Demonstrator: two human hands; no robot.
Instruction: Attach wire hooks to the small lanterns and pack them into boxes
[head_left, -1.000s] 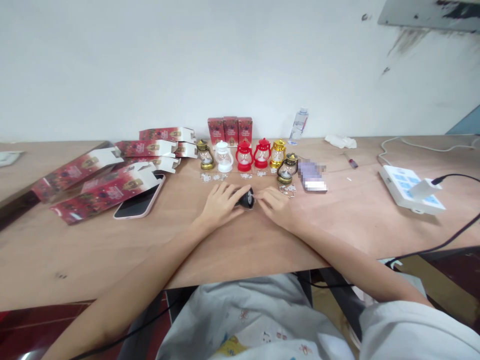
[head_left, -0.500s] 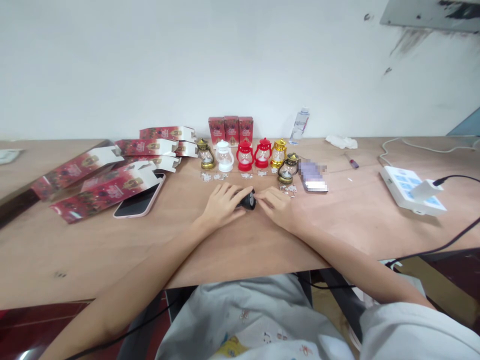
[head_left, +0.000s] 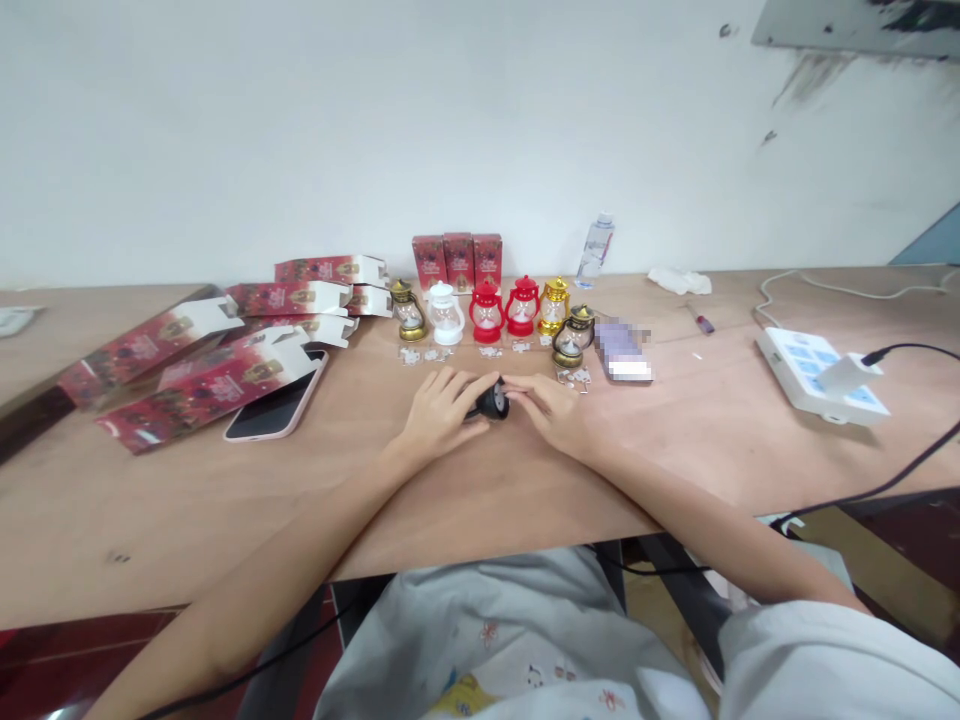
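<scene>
Two bare hands work close together above a brown table [head_left: 487, 510]. Between them a black piece [head_left: 496, 402] lies on its side, the left hand [head_left: 441, 412] curled around it, its round end facing the right hand [head_left: 551, 408]. The right fingers are bunched at that end's upper edge; whether they pinch something small cannot be told. Only the left hand seems to steady the piece, so a hard push from the right could twist it loose, and any tiny part there could drop.

Beside the right forearm, a black cord [head_left: 874, 492] crosses the table's near edge; an arm swung outward could snag it. Left of the left hand, a phone [head_left: 274, 408] lies partly under red boxes [head_left: 199, 385], which an elbow might shove.

Just beyond the right hand are small pale bits [head_left: 574, 378]; drifting knuckles could scatter them. Behind these stands a bronze lantern [head_left: 574, 340], nearest the right hand and probably first to topple if bumped. Farther ahead of both hands, lanterns [head_left: 487, 315] stand in a row, close enough that one falling could strike its neighbour.
</scene>
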